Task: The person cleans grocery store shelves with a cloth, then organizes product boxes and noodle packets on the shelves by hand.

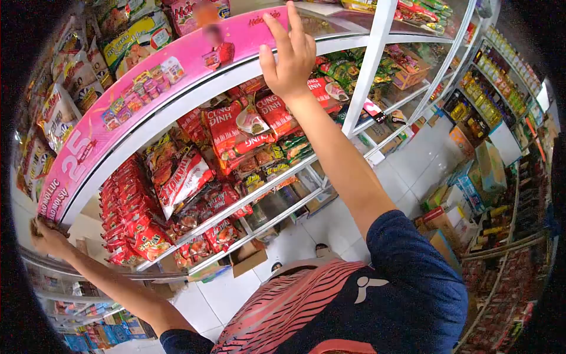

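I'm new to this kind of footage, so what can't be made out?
- Head view: left hand, fingertips dark and blurred.
- Head view: printed face on pink banner, blurred out.
- Head view: labels on far bottles, too small.
- Head view: feet, partly hidden by shirt.

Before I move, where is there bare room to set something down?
White floor tiles show bare between the white shelf frame and the cardboard boxes. Crowded: red packets below the pink strip, bags above it.
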`<state>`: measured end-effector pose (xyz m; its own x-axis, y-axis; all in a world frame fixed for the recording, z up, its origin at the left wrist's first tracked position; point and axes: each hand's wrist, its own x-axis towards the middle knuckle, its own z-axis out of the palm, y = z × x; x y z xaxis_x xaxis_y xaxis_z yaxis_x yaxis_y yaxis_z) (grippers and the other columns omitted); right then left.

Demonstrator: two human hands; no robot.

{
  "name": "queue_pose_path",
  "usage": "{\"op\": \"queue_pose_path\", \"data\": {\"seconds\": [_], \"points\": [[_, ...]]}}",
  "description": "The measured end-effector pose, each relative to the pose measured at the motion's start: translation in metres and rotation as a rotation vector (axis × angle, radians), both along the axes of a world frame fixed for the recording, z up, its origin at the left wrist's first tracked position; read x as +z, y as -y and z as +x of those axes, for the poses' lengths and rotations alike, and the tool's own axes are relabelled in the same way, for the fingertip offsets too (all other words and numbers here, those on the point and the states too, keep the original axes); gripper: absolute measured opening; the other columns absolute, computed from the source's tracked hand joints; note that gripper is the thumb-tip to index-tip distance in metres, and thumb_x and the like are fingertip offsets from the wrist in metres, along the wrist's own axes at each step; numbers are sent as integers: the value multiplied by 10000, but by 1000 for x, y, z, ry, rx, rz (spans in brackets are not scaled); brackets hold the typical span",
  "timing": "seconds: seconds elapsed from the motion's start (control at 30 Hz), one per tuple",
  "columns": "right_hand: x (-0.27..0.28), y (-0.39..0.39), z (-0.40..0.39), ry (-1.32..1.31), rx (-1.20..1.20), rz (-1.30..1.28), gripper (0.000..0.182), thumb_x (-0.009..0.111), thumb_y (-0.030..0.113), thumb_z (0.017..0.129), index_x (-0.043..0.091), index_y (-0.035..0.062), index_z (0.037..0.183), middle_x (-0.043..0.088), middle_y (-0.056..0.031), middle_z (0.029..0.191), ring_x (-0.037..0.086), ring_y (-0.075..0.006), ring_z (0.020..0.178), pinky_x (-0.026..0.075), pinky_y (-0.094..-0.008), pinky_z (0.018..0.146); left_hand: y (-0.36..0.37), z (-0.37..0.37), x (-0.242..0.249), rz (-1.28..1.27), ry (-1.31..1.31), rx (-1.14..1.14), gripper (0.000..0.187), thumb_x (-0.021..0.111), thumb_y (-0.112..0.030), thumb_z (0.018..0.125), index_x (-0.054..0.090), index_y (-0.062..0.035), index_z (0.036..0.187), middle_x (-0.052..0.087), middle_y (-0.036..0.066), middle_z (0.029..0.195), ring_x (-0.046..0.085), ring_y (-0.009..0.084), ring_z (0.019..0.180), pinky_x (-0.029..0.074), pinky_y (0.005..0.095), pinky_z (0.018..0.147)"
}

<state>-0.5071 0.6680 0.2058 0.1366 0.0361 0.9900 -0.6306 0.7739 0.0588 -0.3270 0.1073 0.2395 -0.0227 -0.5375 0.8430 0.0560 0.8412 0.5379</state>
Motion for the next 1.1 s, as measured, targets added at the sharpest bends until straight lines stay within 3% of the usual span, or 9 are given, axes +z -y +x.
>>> {"op": "queue_pose_path", "data": {"seconds": [0.07,0.23,0.33,0.5,0.6,0.67,0.7,0.9,1.1], "points": [[-3,1,-8,19,-36,-5,449,512,246,735,487,151,1173,384,-215,1266,509,-287,913,376,-368,744,9,-5,3,-14,-35,68,379,566,-227,802,565,109,975,601,214,908,590,263,776,484,341,660],[1,3,1,-1,-22,-6,434,522,230,728,490,140,1151,423,-175,1218,502,-289,929,362,-385,802,-140,-42,29,-652,-55,74,278,605,-175,749,605,65,890,613,196,880,581,301,816,435,351,773],[2,3,8,106,31,-9,429,522,243,751,459,130,1160,442,-158,1150,479,-309,938,352,-398,827,-236,-61,21,-647,-53,-116,306,627,-212,740,590,-6,963,556,159,1033,490,290,1005,355,374,884],[3,45,46,242,-74,-218,416,516,233,790,430,54,1155,343,-203,1219,381,-370,1077,281,-454,918,-337,-89,16,-820,-13,-497,397,445,-226,826,445,-43,1178,429,134,1210,374,288,1139,257,390,985],[9,102,87,135,166,66,515,550,138,697,400,42,1180,365,-225,1217,348,-401,1122,254,-478,962,-351,-90,24,-750,-4,-697,431,396,-211,833,401,-17,1218,404,158,1245,347,290,1178,236,380,1001],[8,130,93,180,240,72,508,562,105,662,433,60,1152,386,-206,1196,355,-379,1124,272,-461,967,-342,-90,28,-395,-21,-1372,462,377,-205,836,363,-4,1252,387,165,1269,334,274,1200,223,359,1008],[9,138,96,232,172,95,495,562,97,659,445,71,1139,401,-201,1172,357,-367,1125,278,-448,971,-327,-84,32,-441,-82,-1361,462,389,-199,834,370,-14,1257,399,152,1268,353,251,1187,229,343,1000],[21,115,66,110,137,104,388,589,111,656,499,61,1031,459,-155,1016,446,-306,967,338,-415,893,-164,-46,52,-711,-22,-288,255,537,-174,793,602,-29,992,603,132,982,558,282,925,403,344,849],[30,85,45,91,92,-344,267,600,61,642,523,51,897,454,-130,969,455,-297,918,358,-397,826,-31,-16,28,-371,113,242,352,416,-335,858,608,-86,1017,604,128,979,549,308,916,393,387,814]]}}
